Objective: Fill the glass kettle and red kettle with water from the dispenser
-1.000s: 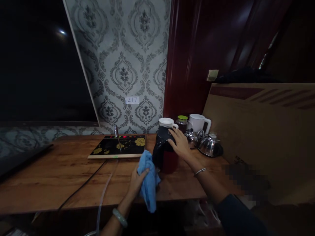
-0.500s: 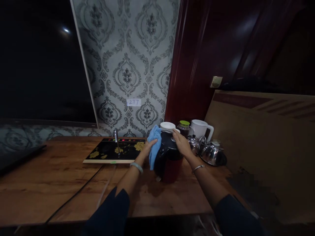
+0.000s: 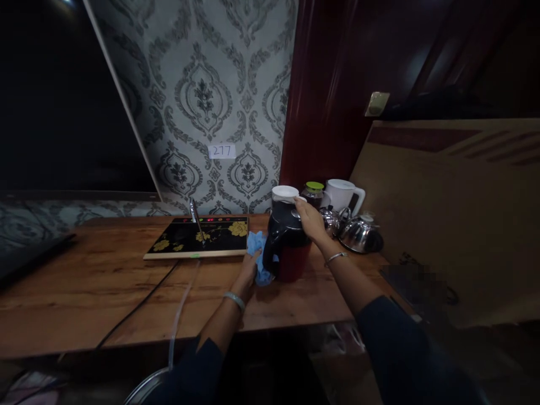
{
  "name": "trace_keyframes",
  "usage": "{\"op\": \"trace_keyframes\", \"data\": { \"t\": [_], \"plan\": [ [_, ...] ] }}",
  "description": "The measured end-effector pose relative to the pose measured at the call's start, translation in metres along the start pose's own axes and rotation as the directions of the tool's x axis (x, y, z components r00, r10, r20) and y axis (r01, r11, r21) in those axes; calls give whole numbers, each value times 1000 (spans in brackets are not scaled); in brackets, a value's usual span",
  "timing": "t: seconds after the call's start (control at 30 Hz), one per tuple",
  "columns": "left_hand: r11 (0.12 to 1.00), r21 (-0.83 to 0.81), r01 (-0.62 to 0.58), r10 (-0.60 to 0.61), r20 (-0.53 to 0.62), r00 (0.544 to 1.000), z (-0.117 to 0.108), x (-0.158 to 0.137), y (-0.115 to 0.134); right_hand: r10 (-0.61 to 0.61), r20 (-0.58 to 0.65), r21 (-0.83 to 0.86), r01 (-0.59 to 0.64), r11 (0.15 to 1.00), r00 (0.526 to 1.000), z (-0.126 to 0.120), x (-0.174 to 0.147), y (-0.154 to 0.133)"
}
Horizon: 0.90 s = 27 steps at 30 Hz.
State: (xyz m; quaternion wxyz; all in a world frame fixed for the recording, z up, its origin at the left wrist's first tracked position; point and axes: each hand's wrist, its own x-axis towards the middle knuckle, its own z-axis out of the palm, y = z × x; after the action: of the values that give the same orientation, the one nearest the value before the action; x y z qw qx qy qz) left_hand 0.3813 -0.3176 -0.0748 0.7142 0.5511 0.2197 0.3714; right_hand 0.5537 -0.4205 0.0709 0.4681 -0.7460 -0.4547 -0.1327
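A dark red electric kettle (image 3: 295,263) with a black lid and handle stands upright on the wooden table (image 3: 126,298). My right hand (image 3: 311,220) is closed over the right side of its top; some fingertips are hidden behind it. Bunched in my left hand (image 3: 250,269) is a light blue cloth (image 3: 255,242), low on the kettle's left side, against the black handle (image 3: 272,250). Part of the cloth shows behind the handle. Just behind the kettle is a white lidded container (image 3: 285,194).
Left of the kettle lies a black flowered panel (image 3: 219,236) with a chrome faucet (image 3: 194,211). A green-lidded glass jar (image 3: 314,187), a white pitcher (image 3: 341,194) and shiny metal kettles (image 3: 361,233) crowd the right. A cable (image 3: 139,315) and clear tube (image 3: 179,309) cross the front edge.
My left hand has moved the cloth down from the upper side of the kettle to beside and behind its handle. My right hand stays on the top. The view has tilted downward.
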Motion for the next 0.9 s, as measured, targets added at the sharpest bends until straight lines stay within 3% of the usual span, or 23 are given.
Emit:
{"op": "trace_keyframes", "data": {
  "t": [0.13,0.27,0.33,0.43,0.5,0.53,0.57,0.63,0.67,0.8,0.83,0.9],
  "plan": [
    [990,-59,130,-131,-9,991,-16,-30,18,-10,-18,68,12,998,1000,3,3,3],
    [994,-48,98,-106,-192,976,-36,-73,49,-60,-125,126,76,989,990,-5,4,-1],
    [991,-33,130,-134,-291,947,-40,-99,65,-107,-273,122,145,982,956,-16,-9,-10],
    [987,-75,142,-158,-287,945,-32,-137,83,-137,-388,177,220,959,911,-29,-62,-30],
    [983,-97,156,-175,-239,955,-20,-158,87,-123,-274,343,216,914,954,-28,-115,-44],
    [978,-104,180,-197,-199,960,-12,-166,86,-135,-127,438,178,881,983,-25,-143,-50],
    [972,-110,208,-222,-147,964,-4,-173,84,-162,33,511,122,851,986,-20,-171,-55],
    [956,-121,269,-273,-21,962,12,-185,76,-193,280,598,-13,802,940,-9,-218,-61],
    [948,-122,295,-291,55,955,19,-189,72,-170,312,628,-69,775,935,-6,-234,-62],
    [964,-39,262,-233,346,909,32,-189,71,178,271,721,-322,614,946,-14,-257,-52],
    [979,22,204,-197,378,905,32,-184,76,255,253,731,-357,582,933,-21,-254,-46],
    [984,179,19,-76,318,945,30,-165,90,364,196,730,-383,566,910,-36,-242,-32]
  ]
}}
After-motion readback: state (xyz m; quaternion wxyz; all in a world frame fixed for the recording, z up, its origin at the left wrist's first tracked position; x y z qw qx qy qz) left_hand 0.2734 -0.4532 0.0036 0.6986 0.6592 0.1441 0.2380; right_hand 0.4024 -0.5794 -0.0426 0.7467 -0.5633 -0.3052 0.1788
